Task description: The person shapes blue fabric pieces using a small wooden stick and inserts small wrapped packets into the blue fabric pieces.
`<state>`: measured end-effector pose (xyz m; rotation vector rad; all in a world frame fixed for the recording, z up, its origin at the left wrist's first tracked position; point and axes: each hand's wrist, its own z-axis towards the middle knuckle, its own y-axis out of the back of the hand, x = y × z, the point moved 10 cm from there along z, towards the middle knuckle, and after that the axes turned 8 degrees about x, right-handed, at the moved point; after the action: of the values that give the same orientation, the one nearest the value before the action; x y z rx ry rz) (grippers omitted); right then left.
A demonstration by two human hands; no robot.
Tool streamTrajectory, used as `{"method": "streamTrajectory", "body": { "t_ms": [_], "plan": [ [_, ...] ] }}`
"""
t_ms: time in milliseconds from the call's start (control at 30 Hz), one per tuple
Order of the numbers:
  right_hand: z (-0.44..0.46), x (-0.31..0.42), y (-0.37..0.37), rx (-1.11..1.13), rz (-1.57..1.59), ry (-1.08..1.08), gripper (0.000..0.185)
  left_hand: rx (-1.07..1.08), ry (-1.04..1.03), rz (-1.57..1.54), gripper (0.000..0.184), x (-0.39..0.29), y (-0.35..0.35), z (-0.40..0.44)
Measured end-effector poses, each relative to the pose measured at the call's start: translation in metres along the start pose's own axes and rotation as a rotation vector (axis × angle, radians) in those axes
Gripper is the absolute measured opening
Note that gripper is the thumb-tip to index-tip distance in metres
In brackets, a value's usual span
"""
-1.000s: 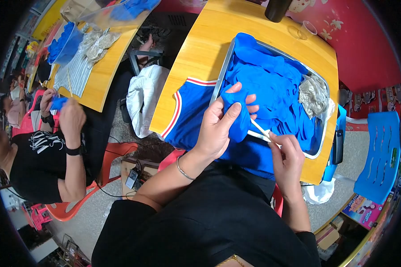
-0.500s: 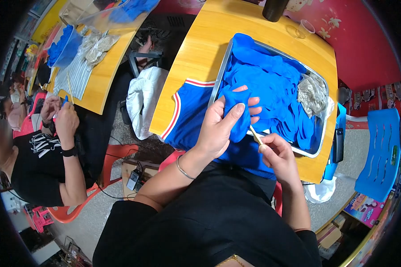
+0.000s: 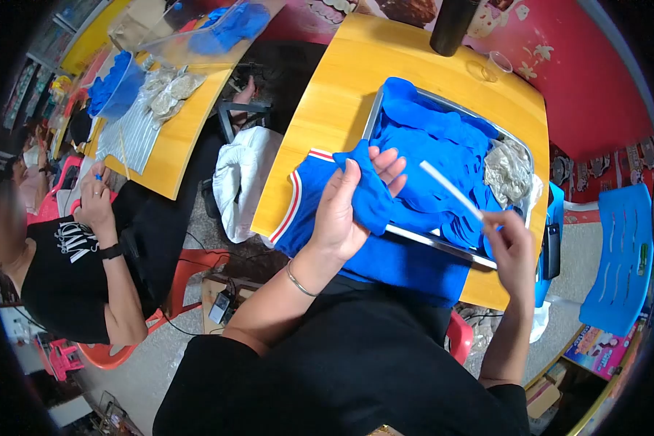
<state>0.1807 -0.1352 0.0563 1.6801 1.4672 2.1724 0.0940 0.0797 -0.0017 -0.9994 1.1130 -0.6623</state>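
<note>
In the head view, my left hand point(image 3: 339, 211) is clamped on a soft, royal-blue piece point(image 3: 371, 198) of thin, pliable material, the thumb along its near edge and the other fingers behind it, their tips showing beyond its far side. That piece is held up in front of the near left corner of a rectangular, silver-coloured metal tray point(image 3: 443, 246). My right hand point(image 3: 514, 247) has thumb and fingers together, pinching one end of a slender, pale, straight stick point(image 3: 450, 190); its free end points away over the tray, near my left fingertips but apart from the blue piece. The tray holds a loose heap of flat, rounded blue pieces point(image 3: 432, 156), with a crumpled, silvery-grey plastic bag point(image 3: 507, 172) at its right side. A blue fabric garment with red-and-white trim point(image 3: 314, 178) is spread along the left and near sides of the tray, on a yellow wooden table point(image 3: 341, 80). At the far end stand a dark, cylindrical bottle point(image 3: 453, 29) and a small, clear cup point(image 3: 499, 62). A thin, silver-coloured bangle point(image 3: 296, 282) circles my left wrist. Well off to my left, a co-worker in a black T-shirt point(image 3: 73, 276) sits by another table, hands close together around something small and blue.
</note>
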Motion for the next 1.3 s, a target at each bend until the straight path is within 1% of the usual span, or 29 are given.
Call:
{"method": "streamTrajectory", "body": {
  "t_ms": [33,67,167,233,300,367,400,500,600,700,800,833,867,900,967,1000,1033,1100,1133,1167,1233,1300],
  "plan": [
    [0.006,-0.002,0.012,-0.061,-0.062,-0.027,0.015,0.033,0.009,-0.029,0.037,0.004,-0.002,-0.001],
    [0.015,-0.010,0.015,-0.043,-0.170,-0.079,0.020,0.068,0.025,-0.061,0.038,0.009,-0.006,-0.001],
    [0.019,0.055,0.015,-0.297,-0.567,0.344,0.029,0.078,-0.001,-0.104,0.038,0.013,-0.011,-0.004],
    [0.021,0.066,-0.009,-0.169,-0.216,0.354,0.034,0.094,-0.015,-0.098,0.038,0.016,-0.013,-0.007],
    [0.019,0.094,-0.039,-0.043,0.042,0.381,0.031,0.096,-0.023,-0.068,0.038,0.018,-0.017,-0.007],
    [0.020,0.104,-0.057,-0.038,0.122,0.384,0.027,0.069,-0.029,-0.019,0.039,0.019,-0.018,-0.008],
    [0.021,0.108,-0.059,-0.071,0.149,0.403,0.024,0.080,-0.028,0.015,0.039,0.018,-0.020,-0.009],
    [0.021,0.107,-0.065,-0.085,0.168,0.396,0.023,0.126,-0.031,-0.031,0.036,0.016,-0.027,-0.014],
    [0.018,0.114,-0.063,-0.114,0.096,0.428,0.021,0.122,-0.043,-0.020,0.035,0.017,-0.026,-0.015],
    [0.016,0.110,-0.065,-0.110,0.067,0.391,0.019,0.111,-0.049,-0.022,0.033,0.017,-0.023,-0.015],
    [0.020,0.106,-0.069,-0.030,0.046,0.316,0.018,0.035,0.012,-0.037,0.035,0.025,-0.012,-0.020],
    [0.021,0.109,-0.068,-0.046,0.018,0.339,0.017,0.011,0.016,-0.045,0.035,0.024,-0.009,-0.021],
    [0.023,0.110,-0.071,-0.014,-0.010,0.336,0.017,0.020,0.014,-0.043,0.036,0.022,-0.012,-0.022],
    [0.023,0.111,-0.074,0.020,-0.042,0.331,0.017,0.055,0.018,-0.123,0.030,0.021,-0.010,-0.022],
    [0.024,0.113,-0.077,0.117,-0.043,0.323,0.017,0.072,-0.061,0.080,0.024,0.007,-0.006,-0.025],
    [0.023,0.119,-0.076,0.151,-0.039,0.328,0.017,0.121,-0.092,0.356,0.022,-0.011,-0.012,-0.028],
    [0.021,0.123,-0.074,0.182,-0.063,0.353,0.018,0.181,-0.134,0.707,0.020,-0.028,-0.020,-0.029],
    [0.016,0.135,-0.073,0.265,-0.198,0.416,0.020,0.346,-0.148,1.046,0.021,-0.043,-0.040,-0.033],
    [0.013,0.138,-0.073,0.291,-0.245,0.447,0.021,0.416,-0.159,1.138,0.022,-0.052,-0.060,-0.038],
    [0.009,0.141,-0.074,0.313,-0.291,0.479,0.021,0.564,-0.209,1.268,0.020,-0.046,-0.073,-0.042],
    [0.002,0.146,-0.075,0.345,-0.316,0.495,0.022,0.668,-0.120,1.336,0.019,-0.035,-0.085,-0.047],
    [-0.004,0.146,-0.070,0.348,-0.379,0.490,0.022,0.770,-0.169,1.355,0.015,-0.027,-0.094,-0.052]
  ]
}}
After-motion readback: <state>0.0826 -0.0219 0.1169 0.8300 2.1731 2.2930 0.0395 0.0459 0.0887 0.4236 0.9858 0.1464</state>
